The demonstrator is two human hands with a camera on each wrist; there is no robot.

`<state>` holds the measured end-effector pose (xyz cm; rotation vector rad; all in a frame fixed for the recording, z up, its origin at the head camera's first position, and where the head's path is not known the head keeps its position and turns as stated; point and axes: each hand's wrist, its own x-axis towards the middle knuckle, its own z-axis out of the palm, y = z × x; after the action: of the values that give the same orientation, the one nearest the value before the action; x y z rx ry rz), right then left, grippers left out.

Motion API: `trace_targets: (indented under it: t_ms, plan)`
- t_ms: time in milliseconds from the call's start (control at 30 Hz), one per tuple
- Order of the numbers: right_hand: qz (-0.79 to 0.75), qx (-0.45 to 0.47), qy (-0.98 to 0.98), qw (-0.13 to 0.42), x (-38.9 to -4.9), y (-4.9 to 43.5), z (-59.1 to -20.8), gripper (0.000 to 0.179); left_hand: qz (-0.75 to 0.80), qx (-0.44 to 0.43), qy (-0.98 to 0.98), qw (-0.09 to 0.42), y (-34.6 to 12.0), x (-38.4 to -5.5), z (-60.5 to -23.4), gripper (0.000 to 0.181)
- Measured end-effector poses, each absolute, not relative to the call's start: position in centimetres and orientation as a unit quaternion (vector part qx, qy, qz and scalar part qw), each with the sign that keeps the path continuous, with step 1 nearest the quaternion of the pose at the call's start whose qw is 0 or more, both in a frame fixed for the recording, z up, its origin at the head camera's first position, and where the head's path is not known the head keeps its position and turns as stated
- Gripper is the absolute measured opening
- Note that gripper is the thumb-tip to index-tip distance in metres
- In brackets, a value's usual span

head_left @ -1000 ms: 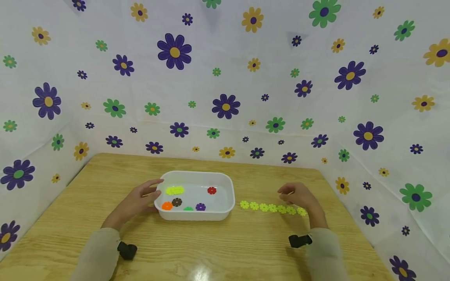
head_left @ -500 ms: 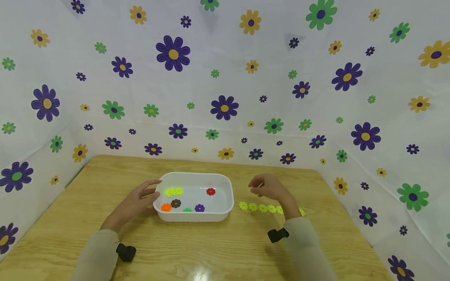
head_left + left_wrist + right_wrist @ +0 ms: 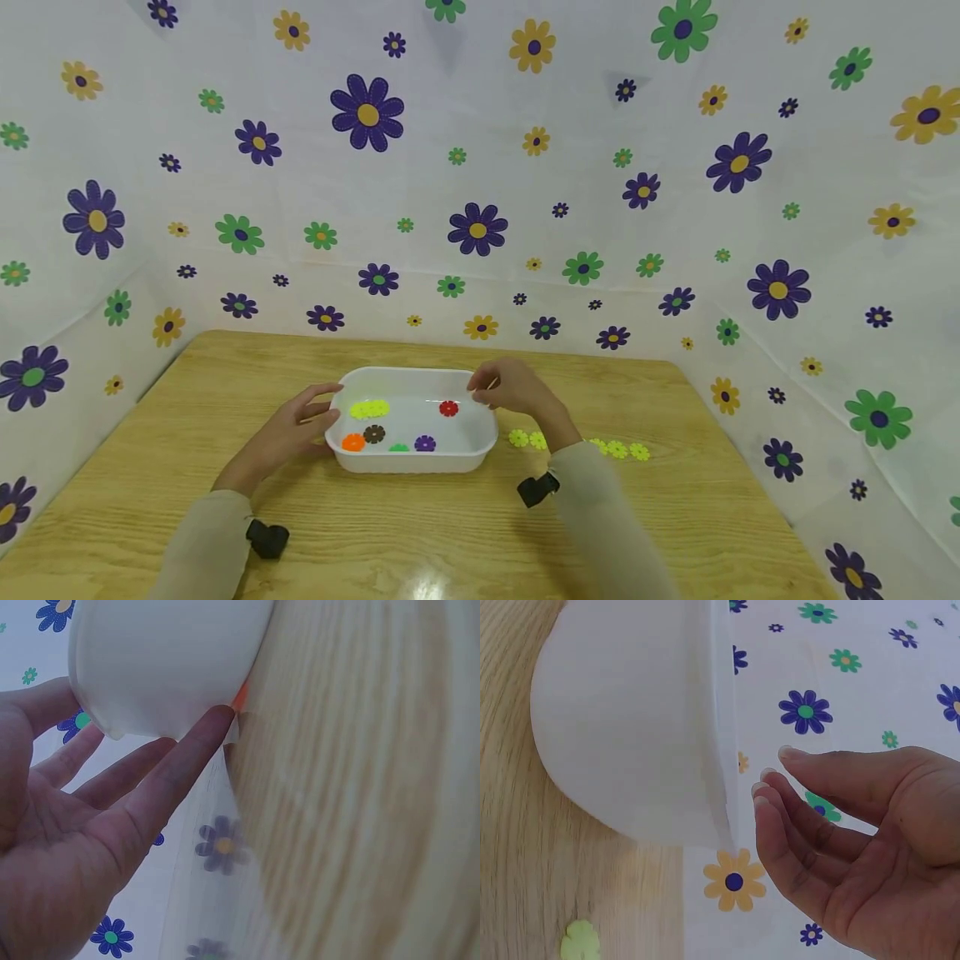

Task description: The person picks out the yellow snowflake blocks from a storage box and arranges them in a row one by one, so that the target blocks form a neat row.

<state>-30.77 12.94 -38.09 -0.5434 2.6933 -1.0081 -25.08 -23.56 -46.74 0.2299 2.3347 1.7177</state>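
A white plastic tub [image 3: 420, 462] stands on the table with several flower-shaped plastic discs inside: yellow ones [image 3: 371, 409], a red one [image 3: 448, 408], an orange one [image 3: 353, 442], a brown one [image 3: 374, 433], a purple one [image 3: 425, 443] and a partly hidden green one [image 3: 399, 447]. My left hand [image 3: 292, 429] rests its extended fingers against the tub's left end, from the rim down to the lower wall. Over the right rim hovers my right hand [image 3: 519, 390], fingers loosely bent and fingertips apart from the thumb. Nothing shows between them in the right wrist view.
A row of yellow flower discs [image 3: 617, 449] lies right of the tub, its middle hidden by my right forearm. The wooden table [image 3: 375, 533] backs onto a white flower-print cloth [image 3: 420, 183], which also rises on both sides.
My right hand has moved left, from above the row of yellow discs to the tub's right rim. The left hand stays at the tub's left end.
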Motion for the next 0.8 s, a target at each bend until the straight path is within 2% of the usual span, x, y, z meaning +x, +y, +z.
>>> trace_targets:
  t_ms: [233, 800]
  plan:
    - [-0.338, -0.191, 0.912, 0.132, -31.9, 10.3, -39.5, 0.011, 0.592, 0.073, 0.794, 0.119, -23.6, -25.2, -46.8, 0.062]
    - [-0.330, -0.192, 0.914, 0.139, -32.2, 4.0, -41.0, 0.012, 0.562, 0.079, 0.817, 0.103, -23.9, -25.2, -47.0, 0.063]
